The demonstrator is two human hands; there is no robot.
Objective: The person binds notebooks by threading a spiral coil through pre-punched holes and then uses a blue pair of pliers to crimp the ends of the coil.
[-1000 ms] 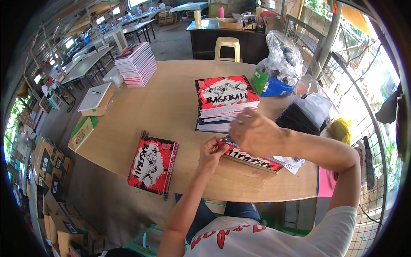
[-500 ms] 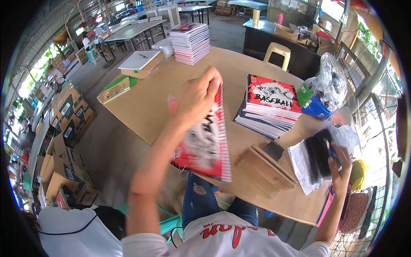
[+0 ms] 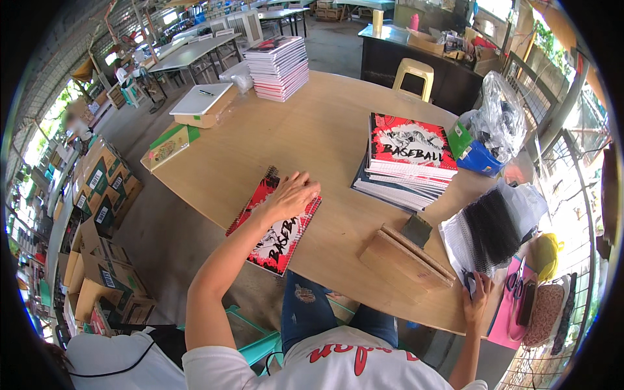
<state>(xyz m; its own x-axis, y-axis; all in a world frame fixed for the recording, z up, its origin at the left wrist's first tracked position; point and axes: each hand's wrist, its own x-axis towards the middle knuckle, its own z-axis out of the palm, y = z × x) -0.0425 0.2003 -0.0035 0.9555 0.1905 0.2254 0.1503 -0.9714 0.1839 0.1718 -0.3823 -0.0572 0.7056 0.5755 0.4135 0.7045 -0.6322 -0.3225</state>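
A red, white and black spiral-bound notebook [image 3: 286, 246] lies at the table's near-left edge. What looks like another red notebook [image 3: 250, 207] shows under it, with a black coil at its top. My left hand [image 3: 291, 197] rests on the upper part of the top notebook, fingers curled at its edge. At the table's near-right side, my right hand [image 3: 479, 292] is closed round a small dark hand tool [image 3: 469, 281], whose exact kind is mostly hidden. Just beyond that hand, a bundle of black binding coils [image 3: 489, 227] lies on white plastic wrapping [image 3: 455, 240].
A stack of matching notebooks [image 3: 411, 153] stands right of centre, another stack [image 3: 277, 68] at the far left. Nearer are a wooden block stand [image 3: 406, 263], scissors [image 3: 515, 285] on a pink sheet, and a blue container [image 3: 481, 162] with clear plastic. Cartons [image 3: 107, 185] line the left.
My left hand has lowered the raised notebook onto the near-left table edge. My right hand has moved from the coils toward me, still round the small tool.
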